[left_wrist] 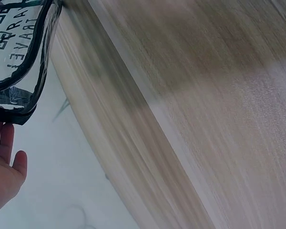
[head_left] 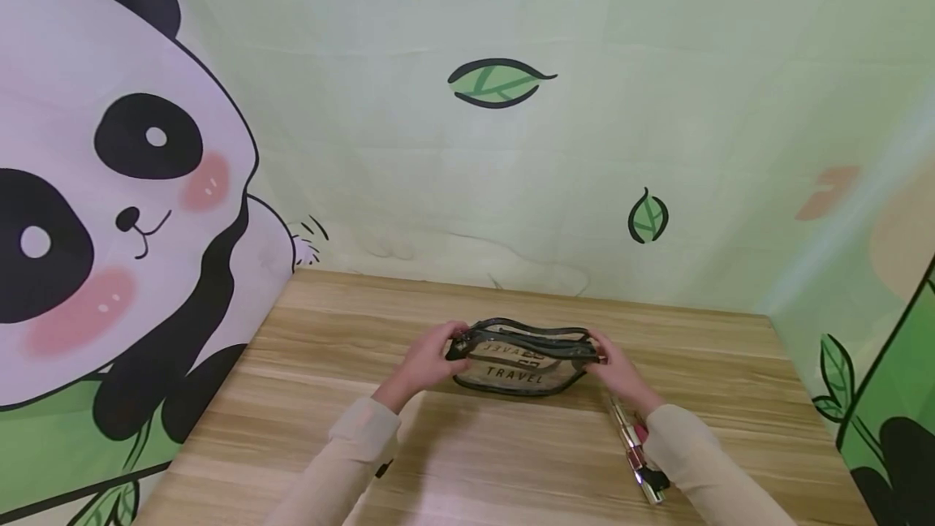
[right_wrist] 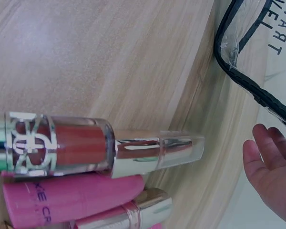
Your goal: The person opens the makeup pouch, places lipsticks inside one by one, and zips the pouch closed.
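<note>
A clear travel pouch (head_left: 511, 380) with black trim and the word TRAVEL stands between both hands over the wooden table. My left hand (head_left: 427, 360) pinches its left end, thumb in front and fingers at the top edge. At the opposite end, my right hand (head_left: 621, 370) grips the upper right corner by the zipper. In the right wrist view, the outer fingers (right_wrist: 259, 160) are loosely bent below the pouch's black edge, and the thumb is out of sight. Whether the zipper is open I cannot tell.
Several cosmetics lie beneath the right forearm: a lip gloss tube (right_wrist: 81, 145), a pink tube (right_wrist: 71, 198) and a silver-capped pink tube (right_wrist: 152, 207). A small dark item (head_left: 383, 469) shows beside the left sleeve. Behind the table (head_left: 351, 315) hangs a panda-print backdrop (head_left: 380, 128).
</note>
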`<state>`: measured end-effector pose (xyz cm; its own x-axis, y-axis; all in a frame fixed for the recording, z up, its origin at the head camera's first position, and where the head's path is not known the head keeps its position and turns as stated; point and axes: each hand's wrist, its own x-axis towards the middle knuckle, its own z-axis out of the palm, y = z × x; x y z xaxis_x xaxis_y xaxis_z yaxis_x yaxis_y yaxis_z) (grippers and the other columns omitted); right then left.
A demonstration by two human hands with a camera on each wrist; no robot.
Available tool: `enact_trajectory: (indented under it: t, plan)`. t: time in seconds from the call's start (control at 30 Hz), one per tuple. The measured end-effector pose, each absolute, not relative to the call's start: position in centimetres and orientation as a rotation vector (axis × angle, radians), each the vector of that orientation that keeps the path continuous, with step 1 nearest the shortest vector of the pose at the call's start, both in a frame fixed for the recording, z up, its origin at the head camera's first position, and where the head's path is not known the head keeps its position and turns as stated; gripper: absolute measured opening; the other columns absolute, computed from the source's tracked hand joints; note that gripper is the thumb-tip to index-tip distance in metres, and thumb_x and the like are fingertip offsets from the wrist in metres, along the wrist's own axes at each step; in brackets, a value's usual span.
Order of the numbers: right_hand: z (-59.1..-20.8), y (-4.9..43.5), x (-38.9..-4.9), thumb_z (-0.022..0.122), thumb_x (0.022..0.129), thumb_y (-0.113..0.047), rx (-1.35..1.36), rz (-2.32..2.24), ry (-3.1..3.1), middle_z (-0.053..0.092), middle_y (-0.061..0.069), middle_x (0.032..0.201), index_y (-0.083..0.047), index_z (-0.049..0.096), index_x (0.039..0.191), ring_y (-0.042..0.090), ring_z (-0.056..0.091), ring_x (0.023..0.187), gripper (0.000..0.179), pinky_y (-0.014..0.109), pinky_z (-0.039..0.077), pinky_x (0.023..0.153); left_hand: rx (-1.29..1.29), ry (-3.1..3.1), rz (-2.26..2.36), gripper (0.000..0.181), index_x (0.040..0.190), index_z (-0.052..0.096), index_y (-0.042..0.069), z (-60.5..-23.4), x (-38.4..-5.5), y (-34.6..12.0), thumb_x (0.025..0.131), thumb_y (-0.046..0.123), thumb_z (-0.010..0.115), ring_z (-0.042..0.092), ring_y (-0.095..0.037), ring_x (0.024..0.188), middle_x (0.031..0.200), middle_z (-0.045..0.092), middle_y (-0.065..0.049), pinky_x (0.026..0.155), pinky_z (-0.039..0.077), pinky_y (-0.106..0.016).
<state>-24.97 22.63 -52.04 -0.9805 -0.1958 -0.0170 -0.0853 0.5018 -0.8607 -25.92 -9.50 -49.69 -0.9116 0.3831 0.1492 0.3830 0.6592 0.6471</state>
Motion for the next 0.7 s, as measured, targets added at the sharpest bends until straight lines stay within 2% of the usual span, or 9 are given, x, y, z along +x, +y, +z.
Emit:
enact_trajectory:
  t: [0.4, 0.7]
  plan:
    - [-50.5, 23.8, -25.1, 0.046, 0.08, -0.001, -0.23, -1.434, 2.571, 0.034, 0.03, 0.131, 0.0, 0.027, 0.135, 0.041, 0.044, 0.11, 0.059, 0.044, 0.045, 0.084, 0.724, 2.943, 1.06, 0.049, 0.115, 0.054, 0.007, -49.3, -25.7, -8.9, 0.071, 0.022, 0.07, 0.054, -0.025, 0.102, 0.11, 0.06, -0.008, 0.089, 0.042, -0.041]
    - [-49.0, 23.5, -25.1, 0.046, 0.08, -0.003, -0.299, -1.448, 2.603, 0.038, 0.026, 0.131, 0.001, 0.036, 0.131, 0.038, 0.045, 0.109, 0.052, 0.035, 0.046, 0.079, 0.752, 2.93, 1.056, 0.051, 0.12, 0.051, 0.009, -48.8, -25.3, -8.5, 0.074, 0.022, 0.068, 0.052, -0.027, 0.107, 0.116, 0.057, -0.009, 0.089, 0.042, -0.043]
